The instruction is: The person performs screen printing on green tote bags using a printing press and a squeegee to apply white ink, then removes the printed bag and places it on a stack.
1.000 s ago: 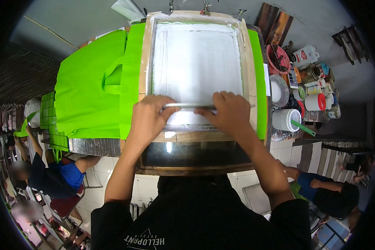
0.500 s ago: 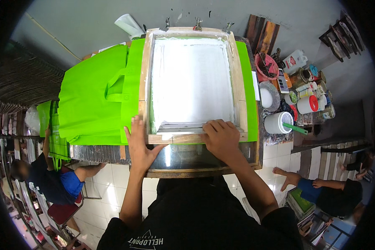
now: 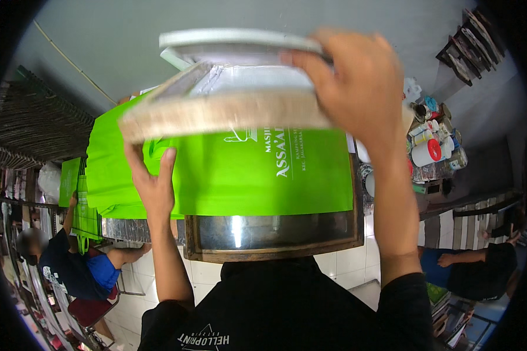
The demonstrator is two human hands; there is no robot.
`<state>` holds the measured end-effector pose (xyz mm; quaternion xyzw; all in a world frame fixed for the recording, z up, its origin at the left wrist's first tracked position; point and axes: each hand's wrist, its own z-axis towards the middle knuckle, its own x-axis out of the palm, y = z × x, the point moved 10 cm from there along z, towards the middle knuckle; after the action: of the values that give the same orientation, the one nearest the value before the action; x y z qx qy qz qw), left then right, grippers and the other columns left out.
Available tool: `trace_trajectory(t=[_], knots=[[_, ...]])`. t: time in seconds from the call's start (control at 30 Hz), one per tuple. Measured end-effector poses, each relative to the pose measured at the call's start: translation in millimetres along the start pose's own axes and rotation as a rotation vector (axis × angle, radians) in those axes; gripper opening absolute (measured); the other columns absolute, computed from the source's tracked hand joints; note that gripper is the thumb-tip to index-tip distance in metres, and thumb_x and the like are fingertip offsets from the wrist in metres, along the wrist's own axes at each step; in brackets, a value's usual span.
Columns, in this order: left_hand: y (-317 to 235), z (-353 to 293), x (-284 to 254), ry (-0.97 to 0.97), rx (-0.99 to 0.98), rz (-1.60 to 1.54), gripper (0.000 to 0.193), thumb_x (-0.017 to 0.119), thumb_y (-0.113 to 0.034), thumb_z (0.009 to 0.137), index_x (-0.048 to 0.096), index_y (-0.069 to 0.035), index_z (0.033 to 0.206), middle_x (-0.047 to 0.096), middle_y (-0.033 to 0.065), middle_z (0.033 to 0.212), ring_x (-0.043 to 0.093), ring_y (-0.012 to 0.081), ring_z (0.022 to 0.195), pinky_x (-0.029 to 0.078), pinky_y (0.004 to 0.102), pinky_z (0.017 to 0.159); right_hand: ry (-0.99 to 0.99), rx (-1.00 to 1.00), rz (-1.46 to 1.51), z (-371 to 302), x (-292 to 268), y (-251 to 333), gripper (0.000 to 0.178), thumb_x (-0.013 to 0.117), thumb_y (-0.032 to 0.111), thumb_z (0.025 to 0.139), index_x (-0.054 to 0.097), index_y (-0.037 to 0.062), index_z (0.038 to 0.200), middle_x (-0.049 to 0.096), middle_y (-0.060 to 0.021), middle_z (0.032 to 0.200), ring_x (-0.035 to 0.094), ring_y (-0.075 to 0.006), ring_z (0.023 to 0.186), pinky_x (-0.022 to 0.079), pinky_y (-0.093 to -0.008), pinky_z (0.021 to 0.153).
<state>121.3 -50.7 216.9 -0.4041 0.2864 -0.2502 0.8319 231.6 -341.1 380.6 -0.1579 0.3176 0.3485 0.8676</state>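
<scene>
A wooden screen-printing frame (image 3: 228, 114) is tilted up, its near edge raised and blurred by motion. My left hand (image 3: 157, 190) is at its near left corner, fingers passing up behind the wood and partly hidden, thumb apart below. My right hand (image 3: 363, 88) is closed on the end of a long squeegee (image 3: 240, 40) with a pale edge, held above the frame. Beneath lies a bright green bag (image 3: 240, 181) with white printing, partly covered by the frame. It rests on a dark glossy board (image 3: 269, 234).
More green bags (image 3: 111, 169) are piled at the left. Jars and tubs, one with a red lid (image 3: 433, 150), crowd the right side. One person (image 3: 70, 257) sits at the left by a green bag; another (image 3: 480, 269) is at the right. A dark rack (image 3: 471, 50) is on the wall.
The frame's near edge has risen off the bag, uncovering white print. My right hand has moved up and away with the squeegee. My left hand has shifted left.
</scene>
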Motion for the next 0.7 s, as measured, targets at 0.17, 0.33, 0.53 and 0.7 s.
trace_trajectory(t=[0.17, 0.33, 0.53, 0.7], knots=[[144.7, -24.8, 3.6, 0.435, -0.712, 0.581, 0.084, 0.075, -0.043, 0.089, 0.043, 0.012, 0.146, 0.061, 0.0277, 0.136, 0.058, 0.0365, 0.127, 0.043, 0.0407, 0.109, 0.314, 0.274, 0.132, 86.2, -2.1, -37.5, 0.035, 0.070, 0.029, 0.092, 0.076, -0.0027, 0.106, 0.076, -0.0208, 0.092, 0.072, -0.0297, 0.081, 0.057, -0.0416, 0.080], [240.5, -49.6, 15.3, 0.396, -0.883, -0.173, 0.035, 0.073, -0.024, 0.093, 0.068, 0.004, 0.114, 0.073, 0.0136, 0.107, 0.067, 0.0205, 0.099, 0.051, 0.0338, 0.090, 0.158, 0.247, 0.141, 139.1, 1.3, -62.9, 0.040, 0.072, 0.032, 0.090, 0.075, -0.0041, 0.107, 0.076, -0.0224, 0.096, 0.072, -0.0308, 0.084, 0.056, -0.0418, 0.083], [221.3, 18.3, -76.5, 0.247, -0.598, -0.015, 0.010, 0.071, -0.014, 0.094, 0.073, -0.005, 0.098, 0.071, -0.0020, 0.093, 0.059, 0.0092, 0.081, 0.046, 0.0245, 0.079, 0.023, 0.162, 0.088, 171.2, 13.8, -98.5, 0.056, 0.079, 0.036, 0.081, 0.072, -0.0082, 0.115, 0.073, -0.0287, 0.108, 0.072, -0.0367, 0.096, 0.055, -0.0423, 0.091], [279.3, 86.9, -249.3, 0.227, -0.583, 0.291, 0.017, 0.070, -0.016, 0.096, 0.071, -0.001, 0.104, 0.070, 0.0006, 0.091, 0.061, 0.0095, 0.079, 0.047, 0.0263, 0.072, 0.025, 0.172, 0.087, 184.8, 17.4, -95.0, 0.057, 0.079, 0.036, 0.081, 0.071, -0.0119, 0.110, 0.073, -0.0309, 0.102, 0.072, -0.0364, 0.093, 0.055, -0.0419, 0.087]])
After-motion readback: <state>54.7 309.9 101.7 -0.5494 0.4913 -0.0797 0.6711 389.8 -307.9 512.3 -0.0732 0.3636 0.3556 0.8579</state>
